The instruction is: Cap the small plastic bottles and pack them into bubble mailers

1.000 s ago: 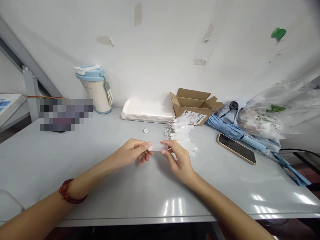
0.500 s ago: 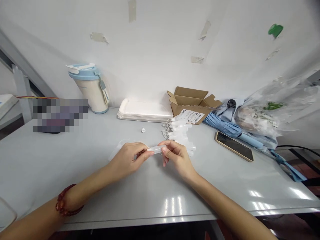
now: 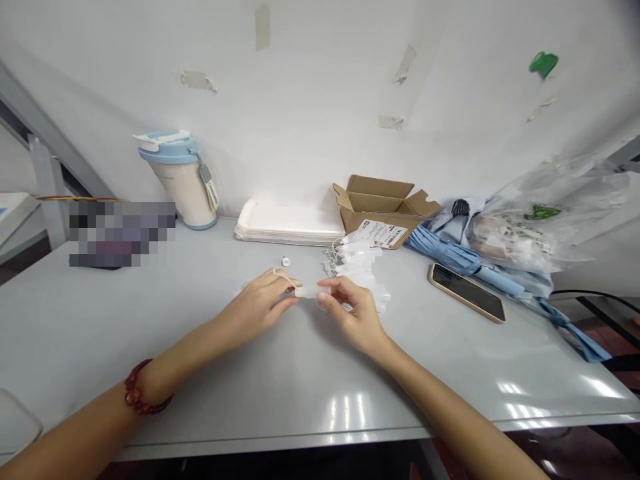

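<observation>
Both my hands meet over the middle of the grey table. My left hand pinches one end of a small translucent white plastic piece, and my right hand pinches its other end. The piece is held level just above the tabletop. Right behind my right hand lies a pile of similar white plastic pieces with thin strings. A tiny white cap sits alone on the table beyond my left hand. A red bead bracelet is on my left wrist.
At the back stand a blue-lidded tumbler, a stack of white trays and an open cardboard box. To the right lie a phone, a folded blue umbrella and a plastic bag.
My hands, still holding the piece, have shifted slightly away from me, and the fingers have re-gripped its ends. The camera view has drifted a little.
</observation>
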`<state>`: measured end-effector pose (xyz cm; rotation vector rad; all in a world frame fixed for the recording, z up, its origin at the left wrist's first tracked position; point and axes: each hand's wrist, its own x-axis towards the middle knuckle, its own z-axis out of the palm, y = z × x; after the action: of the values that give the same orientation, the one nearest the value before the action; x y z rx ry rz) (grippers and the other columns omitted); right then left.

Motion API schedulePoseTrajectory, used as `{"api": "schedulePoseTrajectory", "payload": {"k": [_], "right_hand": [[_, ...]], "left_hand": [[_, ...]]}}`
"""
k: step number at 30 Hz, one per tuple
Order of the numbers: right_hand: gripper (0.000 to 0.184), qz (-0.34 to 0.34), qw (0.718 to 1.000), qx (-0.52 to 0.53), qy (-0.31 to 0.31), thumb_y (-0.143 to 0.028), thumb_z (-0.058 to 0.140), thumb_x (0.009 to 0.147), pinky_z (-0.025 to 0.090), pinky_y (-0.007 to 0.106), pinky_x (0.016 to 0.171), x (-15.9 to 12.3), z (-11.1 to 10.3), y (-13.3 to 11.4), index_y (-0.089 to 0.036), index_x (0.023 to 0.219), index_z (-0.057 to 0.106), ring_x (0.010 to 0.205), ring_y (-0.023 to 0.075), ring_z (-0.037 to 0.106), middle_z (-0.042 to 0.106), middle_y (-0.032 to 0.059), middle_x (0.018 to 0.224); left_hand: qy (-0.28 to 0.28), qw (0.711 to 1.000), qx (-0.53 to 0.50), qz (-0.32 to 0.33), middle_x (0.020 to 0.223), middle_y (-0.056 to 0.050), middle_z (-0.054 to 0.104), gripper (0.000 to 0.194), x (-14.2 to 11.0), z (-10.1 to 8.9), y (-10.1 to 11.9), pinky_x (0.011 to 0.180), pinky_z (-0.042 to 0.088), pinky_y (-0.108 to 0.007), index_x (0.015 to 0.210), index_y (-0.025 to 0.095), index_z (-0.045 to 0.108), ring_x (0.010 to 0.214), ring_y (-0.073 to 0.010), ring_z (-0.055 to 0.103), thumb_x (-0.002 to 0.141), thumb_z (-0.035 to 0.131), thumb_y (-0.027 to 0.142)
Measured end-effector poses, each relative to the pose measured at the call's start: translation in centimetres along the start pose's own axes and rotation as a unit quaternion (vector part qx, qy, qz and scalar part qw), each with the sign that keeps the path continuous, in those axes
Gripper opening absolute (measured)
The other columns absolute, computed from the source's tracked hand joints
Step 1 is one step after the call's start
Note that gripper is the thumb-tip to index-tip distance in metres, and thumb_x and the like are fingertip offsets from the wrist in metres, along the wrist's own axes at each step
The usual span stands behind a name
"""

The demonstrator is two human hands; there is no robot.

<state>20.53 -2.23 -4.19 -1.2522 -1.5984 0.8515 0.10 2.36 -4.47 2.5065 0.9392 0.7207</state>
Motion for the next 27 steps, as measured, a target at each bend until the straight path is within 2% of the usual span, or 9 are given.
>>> {"api": "schedulePoseTrajectory", "payload": {"k": [3,8,10,13,19,23,27], "right_hand": [[0.017,-0.061,0.994,-0.091,0.014,-0.03,0.054,0.086,0.044,0.027,0.059,0.4,-0.3,0.4,-0.019,0.097,0.061,0.062,0.0132,0.053,0.057,0.0004,0.069],[0.019,-0.112,0.975,-0.189,-0.002,-0.025,0.052,0.085,0.045,0.027,0.061,1.0,-0.7,1.5,-0.017,0.101,0.058,0.07,0.0157,0.057,0.061,0.0048,0.08],[0.02,-0.128,0.964,-0.233,-0.011,-0.023,0.05,0.084,0.047,0.03,0.065,1.2,-0.7,1.9,-0.016,0.102,0.057,0.076,0.0182,0.058,0.061,0.0072,0.085],[0.02,-0.131,0.951,-0.278,-0.028,-0.021,0.05,0.084,0.048,0.033,0.07,1.2,-0.6,2.1,-0.016,0.102,0.056,0.082,0.0205,0.057,0.061,0.0093,0.092],[0.015,-0.152,0.932,-0.325,-0.042,-0.016,0.047,0.083,0.048,0.036,0.073,1.1,-0.2,2.3,-0.015,0.095,0.056,0.089,0.0239,0.055,0.061,0.0122,0.094],[0.016,-0.168,0.928,-0.33,-0.047,-0.013,0.046,0.084,0.048,0.037,0.075,1.1,0.0,2.6,-0.015,0.096,0.056,0.09,0.0238,0.054,0.061,0.0121,0.096],[0.018,-0.188,0.92,-0.342,-0.042,-0.012,0.045,0.084,0.048,0.038,0.076,1.0,0.3,2.9,-0.015,0.098,0.056,0.09,0.0238,0.053,0.06,0.0127,0.097]], "left_hand": [[0.001,0.998,0.054,-0.008,0.109,-0.013,0.061,0.024,0.6,-0.2,-1.0,0.093,0.042,-0.041,0.106,0.014,0.06,0.109,-0.0255,0.051,0.091,0.041,0.02],[-0.068,0.988,0.138,-0.005,0.137,-0.017,0.044,0.035,2.2,-0.6,-2.5,0.103,0.035,-0.046,0.119,0.011,0.058,0.127,-0.0302,0.035,0.093,0.039,0.025],[-0.089,0.984,0.156,-0.007,0.14,-0.016,0.042,0.038,2.6,-0.4,-3.1,0.105,0.033,-0.046,0.123,0.011,0.056,0.129,-0.0299,0.034,0.093,0.035,0.023],[-0.109,0.981,0.161,-0.021,0.138,-0.016,0.046,0.04,2.8,-0.1,-4.0,0.104,0.035,-0.045,0.125,0.01,0.054,0.127,-0.0286,0.038,0.092,0.033,0.02],[-0.083,0.987,0.136,-0.027,0.117,-0.014,0.06,0.037,2.7,-0.1,-5.2,0.095,0.043,-0.041,0.111,0.012,0.062,0.11,-0.0258,0.053,0.089,0.032,0.015],[-0.074,0.989,0.123,-0.043,0.101,-0.011,0.062,0.033,2.7,-0.4,-5.2,0.085,0.047,-0.037,0.097,0.014,0.064,0.094,-0.0227,0.058,0.088,0.033,0.015],[-0.043,0.991,0.114,-0.051,0.097,-0.011,0.064,0.028,2.6,-1.0,-4.6,0.083,0.046,-0.037,0.095,0.014,0.062,0.093,-0.0232,0.059,0.088,0.035,0.017]]}}
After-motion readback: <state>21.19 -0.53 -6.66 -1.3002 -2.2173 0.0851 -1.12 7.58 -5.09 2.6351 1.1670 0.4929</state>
